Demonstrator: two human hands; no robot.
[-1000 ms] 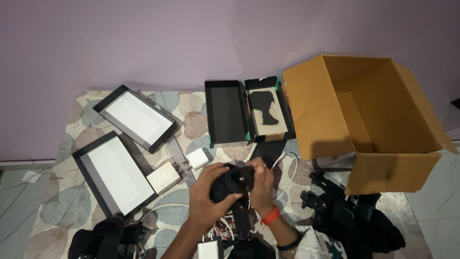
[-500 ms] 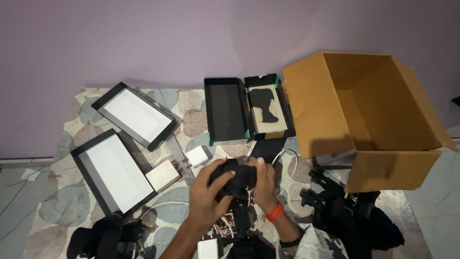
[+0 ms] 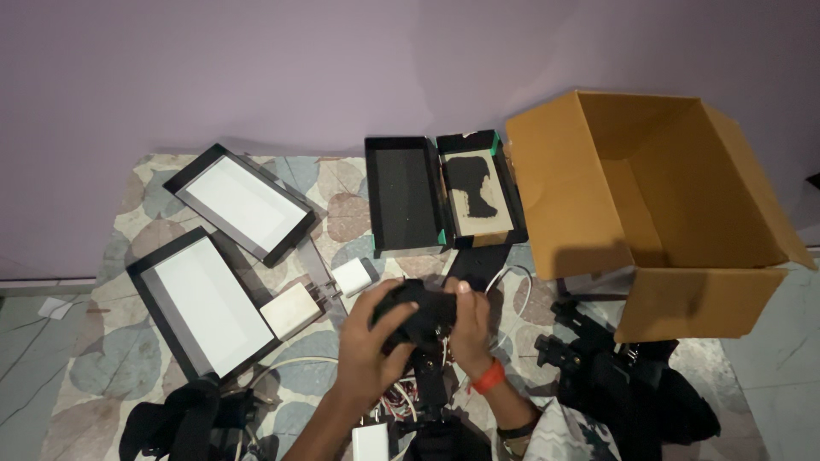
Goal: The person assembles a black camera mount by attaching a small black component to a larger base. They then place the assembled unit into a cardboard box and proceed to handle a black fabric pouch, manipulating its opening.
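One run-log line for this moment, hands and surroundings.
left hand: holding black object | right hand: holding same | nearby: white adapter, open black case, cardboard box

Dim lilac wall above a leaf-patterned mat.

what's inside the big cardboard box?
The cardboard box lies open on its side; bare brown walls and floor show, nothing in it. Its near flap hides the front bottom corner.

Both hands cover most of a small black object, so its kind is unclear. Near-edge black gear and a white block are cut off by the frame.
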